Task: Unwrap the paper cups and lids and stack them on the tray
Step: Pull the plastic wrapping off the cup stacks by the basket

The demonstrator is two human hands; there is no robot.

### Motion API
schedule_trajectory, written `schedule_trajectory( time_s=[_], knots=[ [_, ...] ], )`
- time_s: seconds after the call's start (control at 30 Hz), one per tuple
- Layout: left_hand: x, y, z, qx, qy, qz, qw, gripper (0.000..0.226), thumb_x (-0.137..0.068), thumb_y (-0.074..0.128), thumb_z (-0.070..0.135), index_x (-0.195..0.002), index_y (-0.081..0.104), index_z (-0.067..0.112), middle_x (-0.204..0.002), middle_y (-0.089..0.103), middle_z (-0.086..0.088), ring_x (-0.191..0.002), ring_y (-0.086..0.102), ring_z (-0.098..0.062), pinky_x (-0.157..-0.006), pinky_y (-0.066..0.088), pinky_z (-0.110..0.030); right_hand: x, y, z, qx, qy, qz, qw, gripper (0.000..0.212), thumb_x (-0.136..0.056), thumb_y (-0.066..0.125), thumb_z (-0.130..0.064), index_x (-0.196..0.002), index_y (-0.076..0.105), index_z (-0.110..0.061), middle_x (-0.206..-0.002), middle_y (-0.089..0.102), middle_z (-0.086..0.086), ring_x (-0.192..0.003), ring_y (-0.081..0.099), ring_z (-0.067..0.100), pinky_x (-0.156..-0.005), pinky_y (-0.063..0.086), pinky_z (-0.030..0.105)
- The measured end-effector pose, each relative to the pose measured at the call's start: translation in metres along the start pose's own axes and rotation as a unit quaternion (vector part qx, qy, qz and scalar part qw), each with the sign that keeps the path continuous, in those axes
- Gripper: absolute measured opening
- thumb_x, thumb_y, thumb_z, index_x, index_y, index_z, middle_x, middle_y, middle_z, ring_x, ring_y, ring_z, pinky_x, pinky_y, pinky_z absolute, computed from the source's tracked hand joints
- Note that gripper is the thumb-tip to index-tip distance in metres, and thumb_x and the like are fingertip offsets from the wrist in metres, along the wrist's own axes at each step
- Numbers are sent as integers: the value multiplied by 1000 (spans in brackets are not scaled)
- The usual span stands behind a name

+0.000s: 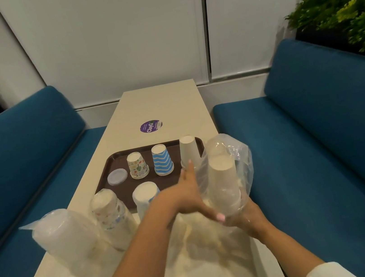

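Note:
A brown tray point(118, 159) on the table carries upside-down stacks: colourful printed cups point(137, 165), blue wavy cups point(162, 160) and plain beige cups point(187, 148), plus a pale lid point(117, 176). My right hand point(247, 217) grips from below a stack of beige cups point(225, 184) still partly inside a clear plastic wrapper point(240, 153). My left hand point(188, 194) reaches across with fingers stretched flat beside that stack, touching the wrapper. Wrapped packs of lids point(65, 234), printed cups point(112, 217) and blue cups point(145, 196) stand at the tray's near side.
The beige table point(166, 102) runs away from me between two blue benches point(24, 150), point(316, 118). A purple sticker point(150, 126) lies on the table beyond the tray. Crumpled clear plastic point(204, 241) lies under my forearms. Plants stand behind both benches.

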State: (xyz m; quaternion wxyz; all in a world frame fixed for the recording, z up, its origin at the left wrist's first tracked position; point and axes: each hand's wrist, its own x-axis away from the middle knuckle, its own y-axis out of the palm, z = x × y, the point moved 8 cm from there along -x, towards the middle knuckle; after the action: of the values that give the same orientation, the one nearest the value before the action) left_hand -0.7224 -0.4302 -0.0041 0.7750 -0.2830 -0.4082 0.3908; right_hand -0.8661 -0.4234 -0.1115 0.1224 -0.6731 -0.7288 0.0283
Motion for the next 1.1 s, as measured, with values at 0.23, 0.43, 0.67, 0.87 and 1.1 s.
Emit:
schedule_trajectory(
  time_s=[0.23,0.43,0.67,0.87,1.1],
  knots=[
    [7,-63,76,95,192,136,967,102,-71,84,31,-150,20,38,-148,41,8,-129,37,-2,-101,27,-15,-5,1,4,39,-22,9,999,105,-44,95,-46,-132,39,-40,-120,60,-5,-111,59,23,-86,55,48],
    [5,-66,81,59,195,178,963,46,-72,84,28,-115,70,25,-117,59,9,-101,52,4,-94,42,-22,2,-1,-2,43,-20,24,999,94,-48,88,-31,-126,37,-45,-116,59,-11,-105,58,14,-88,56,43],
    [8,-62,86,-65,181,163,968,48,-72,83,24,-118,69,23,-143,47,4,-130,41,-13,-100,28,-19,-1,0,0,22,-10,16,1000,93,-51,88,-18,-124,36,-44,-116,57,-7,-107,56,19,-92,53,46],
    [61,-132,115,-9,239,314,919,36,-65,87,28,-99,75,19,-127,59,5,-112,54,-8,-95,43,-23,-2,-1,6,-5,-1,18,1000,85,-53,90,-10,-114,41,-45,-112,58,-13,-107,55,15,-86,50,33],
    [135,-205,141,-23,269,473,839,40,-74,80,42,-105,66,20,-110,66,12,-89,57,0,-80,39,-8,1,1,-4,5,-27,3,1000,89,-57,91,-12,-123,37,-38,-115,55,-13,-109,54,16,-89,48,32]
  ],
)
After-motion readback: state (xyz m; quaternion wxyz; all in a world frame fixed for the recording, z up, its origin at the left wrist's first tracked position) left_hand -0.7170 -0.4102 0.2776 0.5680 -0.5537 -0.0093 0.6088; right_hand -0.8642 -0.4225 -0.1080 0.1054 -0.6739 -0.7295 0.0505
